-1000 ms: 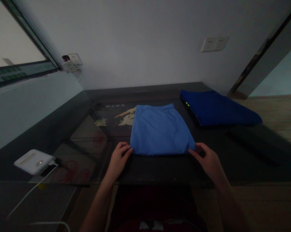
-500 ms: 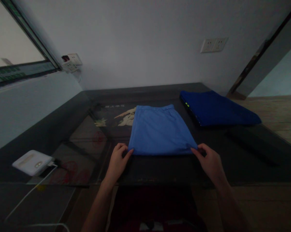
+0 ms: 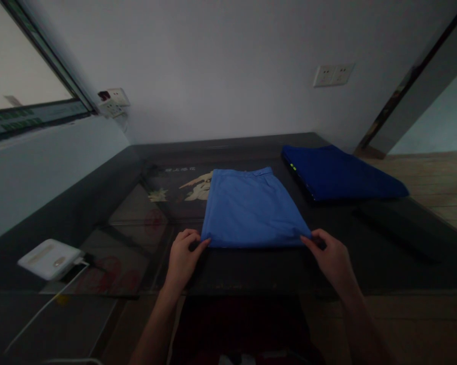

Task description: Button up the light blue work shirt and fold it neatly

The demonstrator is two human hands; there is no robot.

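Note:
A light blue garment [image 3: 253, 208] with a waistband along its far edge lies flat on the dark glossy table [image 3: 247, 271]. It widens toward me; whether it is a skirt or folded shorts I cannot tell. My left hand [image 3: 185, 253] pinches its near left corner between thumb and fingers. At the near right corner, my right hand [image 3: 329, 251] grips the cloth the same way. The near edge runs straight between both hands.
Right of the garment lies a folded dark blue cloth [image 3: 342, 172]. A white power bank or similar device [image 3: 49, 258] with a white cable sits at the table's left. Behind stands a wall with sockets [image 3: 334, 75]. A dark flat object [image 3: 395, 230] lies at right.

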